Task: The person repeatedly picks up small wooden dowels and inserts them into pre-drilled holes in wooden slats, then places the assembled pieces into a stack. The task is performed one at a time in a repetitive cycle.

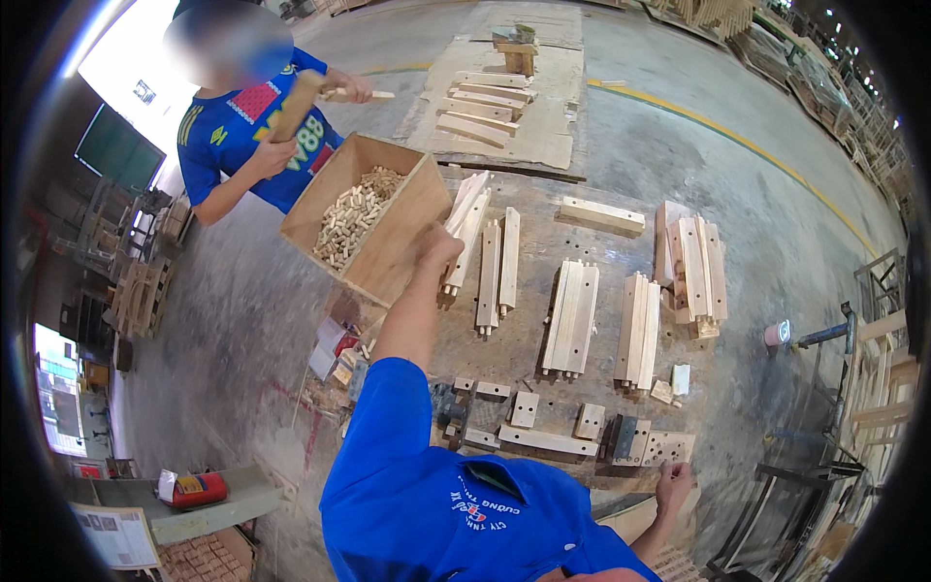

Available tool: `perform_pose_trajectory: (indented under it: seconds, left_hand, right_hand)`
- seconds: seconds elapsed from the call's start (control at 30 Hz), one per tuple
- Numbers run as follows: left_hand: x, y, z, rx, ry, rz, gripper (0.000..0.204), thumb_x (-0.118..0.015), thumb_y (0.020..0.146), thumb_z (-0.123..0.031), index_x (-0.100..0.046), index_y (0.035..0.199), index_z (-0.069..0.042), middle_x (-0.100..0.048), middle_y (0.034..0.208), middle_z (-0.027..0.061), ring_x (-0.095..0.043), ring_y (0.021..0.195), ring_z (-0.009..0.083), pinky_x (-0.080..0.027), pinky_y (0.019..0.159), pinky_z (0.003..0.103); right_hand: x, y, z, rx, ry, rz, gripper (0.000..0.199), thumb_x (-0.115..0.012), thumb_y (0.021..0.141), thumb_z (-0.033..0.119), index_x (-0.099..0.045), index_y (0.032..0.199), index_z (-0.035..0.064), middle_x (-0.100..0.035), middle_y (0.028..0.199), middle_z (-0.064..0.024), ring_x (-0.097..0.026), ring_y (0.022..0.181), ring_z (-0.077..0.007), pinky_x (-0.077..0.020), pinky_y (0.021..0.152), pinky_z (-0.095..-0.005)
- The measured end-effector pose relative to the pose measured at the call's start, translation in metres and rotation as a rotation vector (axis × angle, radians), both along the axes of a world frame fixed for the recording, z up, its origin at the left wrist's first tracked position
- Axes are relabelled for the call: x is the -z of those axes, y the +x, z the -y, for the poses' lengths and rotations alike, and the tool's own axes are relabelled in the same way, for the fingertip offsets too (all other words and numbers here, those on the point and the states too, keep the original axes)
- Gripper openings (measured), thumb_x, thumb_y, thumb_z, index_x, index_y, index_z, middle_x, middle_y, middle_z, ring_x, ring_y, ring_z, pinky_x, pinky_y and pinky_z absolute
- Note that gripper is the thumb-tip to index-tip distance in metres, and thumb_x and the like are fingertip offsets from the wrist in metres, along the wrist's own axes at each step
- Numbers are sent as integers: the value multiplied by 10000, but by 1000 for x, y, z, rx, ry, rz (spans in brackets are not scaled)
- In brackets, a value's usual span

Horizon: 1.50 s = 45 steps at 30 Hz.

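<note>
My left arm stretches forward past an open wooden box (367, 276) full of short wooden dowels (359, 215). Beyond the box's right side, my left hand (441, 246) is closed at the edge of some pale wooden slats (467, 233) with dowels in their near ends. Part of its grip is hidden. Low on the right, my right hand (672, 485) has curled fingers beside a wooden block with drilled holes (669, 447) at the table's near edge. Whatever those fingers may hold is too small to make out.
Bundles of doweled slats (570, 318) lie across the worktable (524, 373), with small drilled blocks (525, 409) nearer me. Across the box stands a co-worker (262, 136) in blue, holding a mallet (297, 105) and a slat. More slats (480, 109) rest on a far table.
</note>
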<state>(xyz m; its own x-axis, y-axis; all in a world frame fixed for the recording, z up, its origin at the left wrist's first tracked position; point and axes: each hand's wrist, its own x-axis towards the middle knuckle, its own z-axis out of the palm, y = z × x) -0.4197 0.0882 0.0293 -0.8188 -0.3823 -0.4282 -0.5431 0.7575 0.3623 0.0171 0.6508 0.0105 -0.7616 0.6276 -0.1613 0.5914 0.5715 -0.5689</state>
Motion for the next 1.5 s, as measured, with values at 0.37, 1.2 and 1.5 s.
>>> perform_pose_trajectory:
  seconds: [0.37, 1.2, 1.5]
  left_hand:
    - [3, 12, -20, -20, 84, 58, 572, -704, 806, -310, -704, 1270, 25, -691, 1322, 258, -656, 1259, 398, -522, 1067, 458]
    - [-17, 303, -151, 487, 1232, 35, 619, -691, 1011, -239, -433, 1533, -29, -663, 1140, 76, -622, 956, 142, -559, 792, 338]
    - [-22, 315, -155, 462, 1155, -125, 584, -636, 1064, -336, -451, 1509, -8, -630, 1299, 136, -617, 1148, 184, -533, 945, 346]
  right_hand:
    - [-8, -8, -8, -22, 48, 199, 292, -739, 932, 252, -612, 851, 2, -641, 753, -136, -624, 705, -276, -515, 713, -416]
    - [-57, -127, 193, -363, -1378, -281, 421, -630, 1078, 229, -524, 1446, 53, -684, 1230, -29, -653, 1048, -98, -538, 883, -291]
    - [-72, -130, 196, -353, -1333, -292, 289, -636, 1070, 203, -611, 1305, 37, -698, 1136, -32, -654, 1005, -94, -548, 838, -290]
